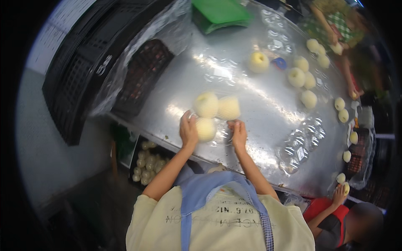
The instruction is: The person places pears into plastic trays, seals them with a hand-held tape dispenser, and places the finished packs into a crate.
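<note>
Before me on the metal table a clear plastic tray (222, 131) carries pale yellow round fruits in foam net sleeves. One fruit (206, 104) sits at the back left, a second (205, 129) at the front left. At the back right lies a third, blockier foam-netted piece (228, 108). My left hand (188, 130) grips the tray's left side, its fingers against the front fruit. With thumb and fingers my right hand (238, 134) pinches the right edge of the plastic. The front right part of the tray shows no fruit.
More clear trays (220, 72) lie on the metal table (176, 94). Netted fruits (296, 77) stand at the right, near a blue tape roll (279, 63). A green bin (221, 14) and plastic-lined dark crate (144, 72) are behind. Co-workers' hands (339, 196) handle fruit along the right edge.
</note>
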Action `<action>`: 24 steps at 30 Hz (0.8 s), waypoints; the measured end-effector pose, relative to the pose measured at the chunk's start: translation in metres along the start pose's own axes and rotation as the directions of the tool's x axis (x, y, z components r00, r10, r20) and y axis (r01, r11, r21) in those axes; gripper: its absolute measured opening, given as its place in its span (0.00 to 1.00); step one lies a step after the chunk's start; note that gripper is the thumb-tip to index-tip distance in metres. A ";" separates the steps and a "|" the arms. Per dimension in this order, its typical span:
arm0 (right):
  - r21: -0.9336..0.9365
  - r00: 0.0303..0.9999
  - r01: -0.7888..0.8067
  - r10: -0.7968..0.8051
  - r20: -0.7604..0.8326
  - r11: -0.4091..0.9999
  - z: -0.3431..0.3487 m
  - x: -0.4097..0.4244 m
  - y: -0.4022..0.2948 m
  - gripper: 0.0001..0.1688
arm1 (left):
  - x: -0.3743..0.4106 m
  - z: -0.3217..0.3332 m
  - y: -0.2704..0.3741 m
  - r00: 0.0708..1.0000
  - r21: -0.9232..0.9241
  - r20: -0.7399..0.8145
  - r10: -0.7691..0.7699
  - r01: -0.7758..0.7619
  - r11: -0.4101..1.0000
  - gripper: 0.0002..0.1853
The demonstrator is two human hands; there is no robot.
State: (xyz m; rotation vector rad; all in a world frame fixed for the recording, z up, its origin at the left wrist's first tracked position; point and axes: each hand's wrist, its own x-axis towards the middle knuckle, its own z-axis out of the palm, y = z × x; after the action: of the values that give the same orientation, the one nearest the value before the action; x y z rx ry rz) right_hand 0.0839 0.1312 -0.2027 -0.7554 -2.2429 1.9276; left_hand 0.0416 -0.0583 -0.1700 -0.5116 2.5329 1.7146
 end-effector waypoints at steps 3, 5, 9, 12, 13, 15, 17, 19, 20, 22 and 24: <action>-0.166 0.998 -0.014 0.005 -0.057 0.986 0.010 -0.013 -0.026 0.21 | 0.003 -0.001 -0.011 0.992 0.019 -0.068 0.106 -0.105 0.994 0.17; -0.196 0.996 0.036 -0.052 -0.079 0.980 0.014 -0.013 -0.016 0.22 | 0.005 -0.006 -0.007 0.990 0.020 -0.090 0.106 -0.105 0.994 0.17; 0.005 1.000 -0.010 0.010 -0.025 1.000 0.009 -0.009 -0.016 0.21 | 0.018 -0.008 -0.019 0.997 -0.097 -0.071 0.043 -0.050 0.994 0.17; 0.129 0.974 -0.116 0.087 0.211 0.985 -0.018 0.007 -0.011 0.24 | 0.020 -0.008 -0.023 0.998 -0.145 -0.040 0.049 -0.054 0.988 0.17; 0.030 0.993 -0.030 0.027 0.116 0.999 -0.031 0.017 -0.019 0.27 | 0.022 -0.010 -0.029 0.998 -0.172 -0.035 0.050 -0.055 0.984 0.18; -0.201 0.992 0.103 -0.116 -0.054 0.974 -0.073 0.047 -0.042 0.33 | 0.024 -0.018 -0.045 0.999 -0.217 0.037 0.015 -0.006 0.976 0.20; -0.285 0.916 0.207 -0.288 -0.280 0.936 -0.130 0.095 -0.043 0.37 | 0.024 -0.020 -0.052 0.997 -0.224 0.080 -0.003 0.021 0.974 0.23; -0.566 0.788 0.237 -0.496 -0.364 0.790 -0.193 0.137 -0.066 0.37 | 0.022 -0.021 -0.054 0.997 -0.207 0.075 -0.009 0.024 0.978 0.25; -0.720 0.692 0.222 -0.627 -0.358 0.657 -0.223 0.157 -0.069 0.38 | 0.022 -0.020 -0.052 0.996 -0.208 0.090 -0.018 0.037 0.977 0.25; -0.810 0.679 0.071 -0.623 -0.388 0.583 -0.270 0.189 -0.081 0.39 | 0.022 -0.019 -0.045 0.993 -0.216 0.114 -0.036 0.060 0.975 0.26; -0.875 0.725 -0.146 -0.551 -0.412 0.462 -0.286 0.207 -0.096 0.38 | 0.021 -0.020 -0.036 0.993 -0.155 0.112 -0.026 0.044 0.987 0.25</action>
State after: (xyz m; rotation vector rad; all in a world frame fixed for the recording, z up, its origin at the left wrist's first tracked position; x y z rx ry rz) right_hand -0.0184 0.4692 -0.1056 -0.9255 -2.4731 0.0887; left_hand 0.0352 -0.0940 -0.1992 -0.4523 2.3136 1.8842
